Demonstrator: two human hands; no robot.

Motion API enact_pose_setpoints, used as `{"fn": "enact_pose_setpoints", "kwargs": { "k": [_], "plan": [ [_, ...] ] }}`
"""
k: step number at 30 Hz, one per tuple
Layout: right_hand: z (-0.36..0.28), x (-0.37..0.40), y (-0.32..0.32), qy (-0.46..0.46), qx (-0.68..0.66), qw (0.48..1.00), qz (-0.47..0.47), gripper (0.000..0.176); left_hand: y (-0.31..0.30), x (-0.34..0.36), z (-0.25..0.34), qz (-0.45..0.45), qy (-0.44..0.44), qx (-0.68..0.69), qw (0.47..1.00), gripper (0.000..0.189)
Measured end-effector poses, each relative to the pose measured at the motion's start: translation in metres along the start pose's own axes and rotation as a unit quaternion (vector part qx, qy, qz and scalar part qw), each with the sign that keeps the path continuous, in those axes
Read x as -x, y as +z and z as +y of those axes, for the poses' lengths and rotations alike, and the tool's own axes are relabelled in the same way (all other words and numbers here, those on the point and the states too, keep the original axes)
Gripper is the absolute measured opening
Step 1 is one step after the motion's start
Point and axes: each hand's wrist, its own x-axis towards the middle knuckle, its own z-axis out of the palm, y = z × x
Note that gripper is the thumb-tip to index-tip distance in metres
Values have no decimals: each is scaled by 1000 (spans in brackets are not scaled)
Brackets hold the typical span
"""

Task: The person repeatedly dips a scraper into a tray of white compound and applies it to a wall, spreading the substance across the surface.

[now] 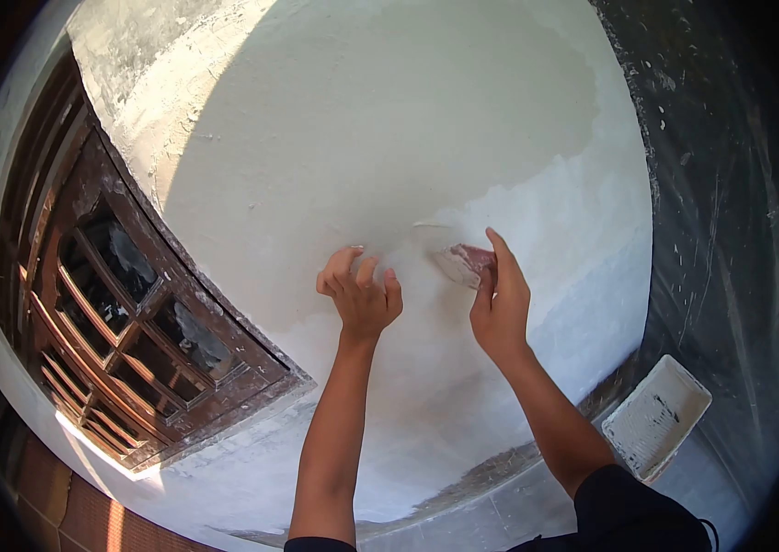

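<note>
In front of me is a wall [380, 110] with a damp grey coat over its upper part and a paler white area lower down. My right hand [505, 304] grips a putty knife [468, 265] by its reddish, plaster-smeared handle. The thin blade points up and left, its edge right at the wall near the border of the grey coat. To its left, my left hand [359, 293] is raised close to the wall, empty, its fingers apart and slightly bent.
A dark brown wooden window [132, 322] with glass panes and slats fills the left side. At lower right, a white paint tray [684, 377] stands near the wall's foot. Dark sheeting [730, 202] covers the right side. Reddish floor tiles [81, 511] show at lower left.
</note>
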Motion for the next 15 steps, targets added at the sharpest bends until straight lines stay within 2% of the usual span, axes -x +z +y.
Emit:
{"fn": "enact_pose_setpoints", "kwargs": {
  "k": [2,5,7,9,11,13,15],
  "plan": [
    [4,-29,0,26,-40,999,20,57,2,-12,2,-15,29,16,999,37],
    [2,-56,14,19,-81,996,-23,63,14,-24,2,0,19,16,1000,37],
    [11,-64,33,-20,-128,989,-70,64,17,-23,5,-4,18,6,1000,37],
    [29,-71,37,-23,-115,990,-84,62,20,-21,7,-9,19,-2,1000,37],
    [53,-77,25,5,-10,998,65,60,20,-18,6,-12,13,-14,1000,37],
    [47,-82,4,54,-16,990,129,59,20,-22,9,-9,21,-12,1000,36],
    [32,-79,8,30,-42,990,129,58,21,-23,9,-6,30,-11,999,34]
  ]
}}
